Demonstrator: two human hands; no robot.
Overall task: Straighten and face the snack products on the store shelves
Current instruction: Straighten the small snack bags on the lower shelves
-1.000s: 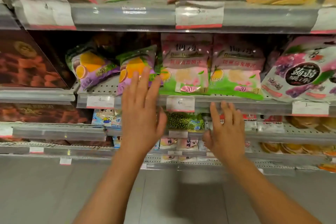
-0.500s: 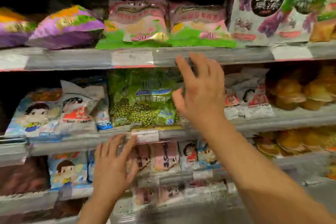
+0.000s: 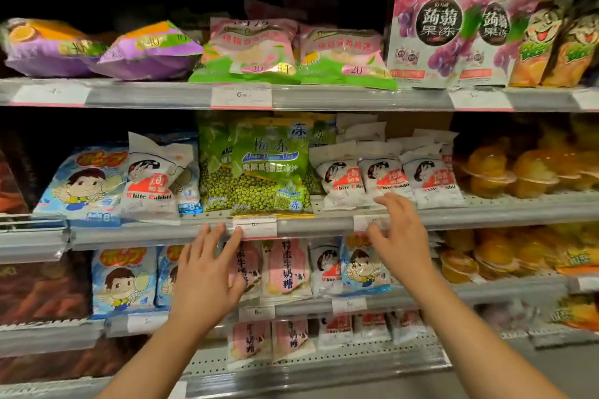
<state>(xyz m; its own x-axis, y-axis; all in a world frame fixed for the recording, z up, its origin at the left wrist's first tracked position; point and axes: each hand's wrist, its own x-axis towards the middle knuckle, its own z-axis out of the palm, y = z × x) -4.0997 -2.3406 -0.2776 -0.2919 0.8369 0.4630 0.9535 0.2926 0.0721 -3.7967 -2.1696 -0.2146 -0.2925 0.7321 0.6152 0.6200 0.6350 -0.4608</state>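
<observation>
Risk first: right hand [image 3: 400, 236], fingers spread and released, grasping nothing, fingertips at or just short of the lower edge of the white candy bags [image 3: 385, 173] right of centre; contact not certain. A push too low or too hard likely to tip these light, upright bags backward or knock 1 into its neighbours, since they lean on each other in a loose row. Left hand [image 3: 204, 272], also released and flat, fingertips at the shelf rail [image 3: 324, 226] just beside the price tag [image 3: 255, 226] at centre frame; a careless sweep upward likely to snag the tag or drag the green bean bag [image 3: 270, 168] over the lip.

Look of the goods, middle shelf, centre of frame: green bean bag upright, label forward, bottom edge slightly over the rail. 3 white candy bags to its right facing forward, tops crumpled. Left of centre, another white bag [image 3: 152, 178] tilted and overlapping the blue cartoon bags [image 3: 86, 185], out of place and the clearest candidate for straightening. Upper left, purple bags [image 3: 97, 48] lying flat, not faced.
</observation>
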